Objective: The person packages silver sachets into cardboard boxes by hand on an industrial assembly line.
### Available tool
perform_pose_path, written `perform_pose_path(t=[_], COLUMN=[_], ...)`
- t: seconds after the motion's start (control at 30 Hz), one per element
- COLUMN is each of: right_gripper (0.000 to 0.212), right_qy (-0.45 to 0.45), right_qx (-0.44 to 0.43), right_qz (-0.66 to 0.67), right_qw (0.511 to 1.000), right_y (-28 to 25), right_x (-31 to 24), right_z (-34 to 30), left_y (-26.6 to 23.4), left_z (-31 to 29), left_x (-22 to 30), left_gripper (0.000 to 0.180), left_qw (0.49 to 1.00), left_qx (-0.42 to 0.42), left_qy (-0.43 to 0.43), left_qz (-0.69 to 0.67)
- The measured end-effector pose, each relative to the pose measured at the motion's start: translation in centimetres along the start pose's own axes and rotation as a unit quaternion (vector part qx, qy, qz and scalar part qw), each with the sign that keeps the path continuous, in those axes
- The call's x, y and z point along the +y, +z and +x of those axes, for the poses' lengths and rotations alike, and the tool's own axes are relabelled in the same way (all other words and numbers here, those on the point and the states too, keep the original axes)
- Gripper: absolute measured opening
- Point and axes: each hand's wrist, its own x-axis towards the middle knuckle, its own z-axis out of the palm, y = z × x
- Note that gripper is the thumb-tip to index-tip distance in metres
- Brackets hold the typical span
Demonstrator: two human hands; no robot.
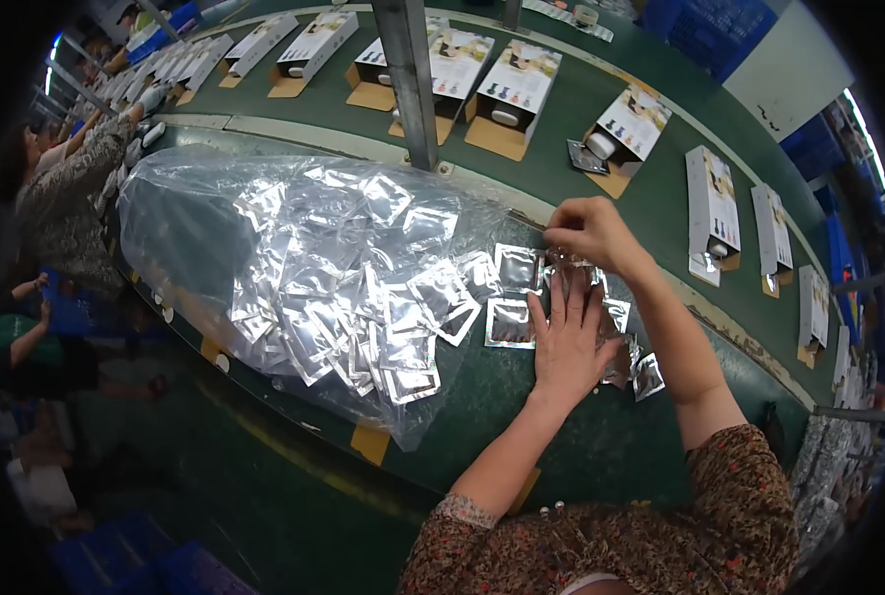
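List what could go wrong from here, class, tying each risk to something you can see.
1. The silver foil sachets lie loosely heaped at the clear plastic bag, near the front edge of the green bench; a tug on the bag might spill some.
2. The left hand lies spread over several sachets, so pressing might crease or shift them.
3. The right forearm passes close to a small loose sachet and could brush it aside.

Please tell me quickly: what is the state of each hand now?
Left hand: open, palm down, fingers over silver packets.
Right hand: closed, fingers curled; whether it pinches something cannot be told.
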Motion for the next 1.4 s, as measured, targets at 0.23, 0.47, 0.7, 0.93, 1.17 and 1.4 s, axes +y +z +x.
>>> perform_pose_path(t=[0.23, 0.47, 0.7, 0.93, 1.17, 1.4], right_gripper=[0.049, 0.029, 0.006, 0.01, 0.049, 0.046], right_qy=[-0.042, 0.014, -0.122, -0.159, 0.099, 0.09], right_qx=[0.016, -0.016, 0.326, 0.253, 0.102, 0.131], right_qz=[-0.228, -0.095, -0.034, -0.48, -0.238, -0.205], right_qw=[0.973, 0.995, 0.937, 0.825, 0.961, 0.966], right_y=[2.2, 2.6, -0.7, -3.5, -2.8, -0.7], right_x=[-1.0, 0.0, 2.9, 8.3, 2.6, 3.4], right_z=[-1.1, -1.3, -2.0, 4.5, -1.1, -1.8], left_y=[-0.5, -0.4, -0.4, -0.6, -0.7, -0.2], left_z=[0.6, 0.3, 0.1, 0.6, 0.2, 0.5], left_x=[-0.2, -0.6, -0.9, -0.6, -1.3, -1.2], left_gripper=[0.075, 0.074, 0.074, 0.074, 0.075, 0.075], left_qw=[1.0, 1.0, 0.999, 0.999, 0.999, 0.999], left_qx=[-0.027, -0.001, 0.023, 0.016, 0.012, 0.028], left_qy=[0.0, 0.005, 0.012, 0.019, 0.019, 0.027], left_qz=[0.014, 0.012, 0.029, 0.021, 0.031, 0.03])
